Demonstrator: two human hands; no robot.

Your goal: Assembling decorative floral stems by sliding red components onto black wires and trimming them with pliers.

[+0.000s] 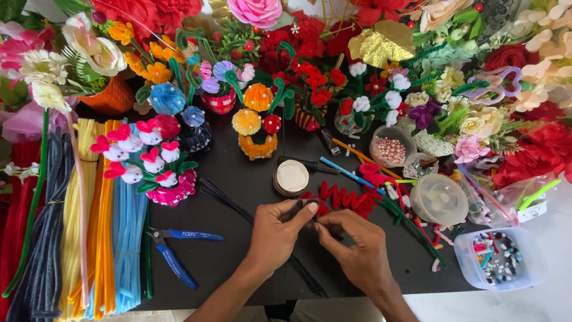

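Left hand (279,231), right hand (353,245), pinching black pipe cleaner (298,209)

A clear plastic bag with a white label (524,206) lies at the table's right edge, just behind a clear square plastic tub of beads (499,256).

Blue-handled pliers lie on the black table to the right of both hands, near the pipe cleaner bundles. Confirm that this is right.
Not quite. The head view shows the blue-handled pliers on the black table to the left of both hands, the left hand and right hand, not the right. They do lie near the pipe cleaner bundles.
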